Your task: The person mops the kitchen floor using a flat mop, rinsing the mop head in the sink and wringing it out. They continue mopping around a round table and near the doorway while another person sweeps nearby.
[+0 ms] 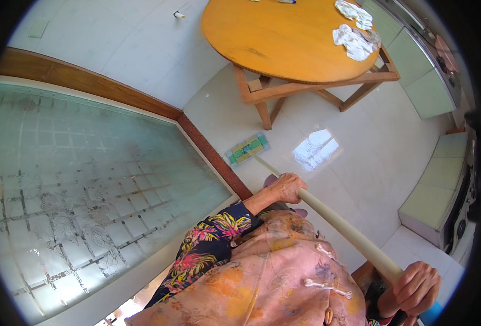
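A flat mop with a long pale handle (pixel 349 231) slants across in front of my body. My left hand (pixel 287 188) is closed round the handle partway down. Near the handle's blue upper end, at the lower right, my right hand (pixel 417 287) wraps round it. The green and yellow mop head (pixel 248 149) lies flat on the pale tiled floor (pixel 360 146), close to the reddish door sill. My patterned sleeve and stained pink apron (pixel 300 266) fill the lower middle.
A round orange wooden table (pixel 284 41) on a wooden frame stands ahead, with crumpled white cloths (pixel 354 42) on it. To the left is a frosted glass door panel (pixel 88 190). Pale green cabinets (pixel 435 182) line the right side.
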### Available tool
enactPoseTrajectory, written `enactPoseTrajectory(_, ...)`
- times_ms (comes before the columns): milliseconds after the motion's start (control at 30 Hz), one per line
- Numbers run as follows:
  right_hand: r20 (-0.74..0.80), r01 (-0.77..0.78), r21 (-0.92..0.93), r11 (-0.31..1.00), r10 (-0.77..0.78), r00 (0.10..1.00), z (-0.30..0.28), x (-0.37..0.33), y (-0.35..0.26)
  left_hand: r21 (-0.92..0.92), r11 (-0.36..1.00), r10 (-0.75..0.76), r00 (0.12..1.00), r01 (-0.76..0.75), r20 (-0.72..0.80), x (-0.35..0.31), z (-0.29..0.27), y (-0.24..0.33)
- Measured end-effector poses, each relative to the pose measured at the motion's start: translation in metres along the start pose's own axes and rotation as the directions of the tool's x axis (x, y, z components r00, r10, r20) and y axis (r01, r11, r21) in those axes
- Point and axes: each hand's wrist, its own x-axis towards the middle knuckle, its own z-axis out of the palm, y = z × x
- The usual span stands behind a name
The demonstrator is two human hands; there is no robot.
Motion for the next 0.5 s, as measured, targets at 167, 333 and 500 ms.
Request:
enactPoseTrajectory(167, -0.208, 0.056, -0.152, 0.987, -0.087, 0.974, -0.021, 0.007, 0.035, 0.063, 0.997, -0.034, 0.994, 0.041, -0.107, 0.002, -0.044, -0.048)
enactPoseTrajectory(333, -0.424, -0.185, -0.222, 0.957, 0.076, 0.902, -0.03, 0.011, 0.139, 0.192, 0.975, -0.069, 0.971, 0.114, -0.229, -0.021, -0.119, -0.185)
enactPoseTrajectory(500, -0.385, -0.343, -0.174, 0.923, 0.257, 0.886, -0.048, 0.018, 0.237, 0.227, 0.815, -0.421, 0.814, 0.533, -0.4, -0.036, -0.13, -0.248)
